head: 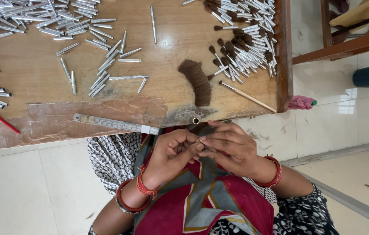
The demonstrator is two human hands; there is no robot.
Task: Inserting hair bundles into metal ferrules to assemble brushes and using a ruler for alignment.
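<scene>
Bright, even daylight. Window glare patches on the glossy white tiled floor (358, 109), up and right of the hands (206, 150). Soft, faint shadows beneath them. Sharp focus throughout; slight wide-angle bending at edges of the brown wooden table (40, 69).

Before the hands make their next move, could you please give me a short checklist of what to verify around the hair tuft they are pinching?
1. Tuft pinched by both hands: left hand and right hand meet on a small brown tuft: ok.
2. Tuft ends even: hidden by fingers: cannot tell.
3. Spare hair within reach: brown hair bundle lies on the table near its edge: ok.
4. Empty metal tubes at hand: loose pile on the table: ok.
5. Filled tubes kept separate: heap at the far corner, apart from the empty ones: ok.
6. Ruler secure: lies at the table edge: cannot tell.
</scene>
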